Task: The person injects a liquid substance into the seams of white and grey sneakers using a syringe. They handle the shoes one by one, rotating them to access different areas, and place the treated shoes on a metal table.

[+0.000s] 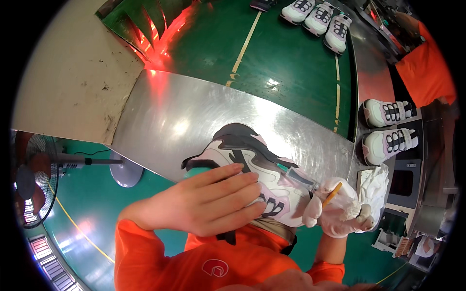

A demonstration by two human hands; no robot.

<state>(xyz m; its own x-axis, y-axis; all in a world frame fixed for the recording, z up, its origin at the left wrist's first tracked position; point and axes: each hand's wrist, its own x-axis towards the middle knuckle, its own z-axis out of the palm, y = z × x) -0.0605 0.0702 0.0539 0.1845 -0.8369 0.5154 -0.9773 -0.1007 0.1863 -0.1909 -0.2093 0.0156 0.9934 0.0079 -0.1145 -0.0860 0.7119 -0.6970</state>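
Observation:
A white, black and pale lilac sneaker [235,156] lies tilted on its side at the metal table's near edge, its dark sole facing away from me. My left hand [221,196], bare, grips it around the upper, fingers stretched across the laces and thumb hidden. In a white glove, my right hand [337,208] is closed around a clear syringe [302,178] with a teal tip. That tip points at the sneaker's side, close to the sole line; whether it touches, I cannot tell. A thin orange-yellow stick [332,194] also lies across the gloved fingers.
Beyond the metal table [160,116] runs a green conveyor belt [291,72] carrying several sneakers [318,19]. Two more sneakers [388,145] and a white cloth [373,186] sit at the right. A fan [36,182] stands left. Another person's orange sleeve [427,68] shows far right.

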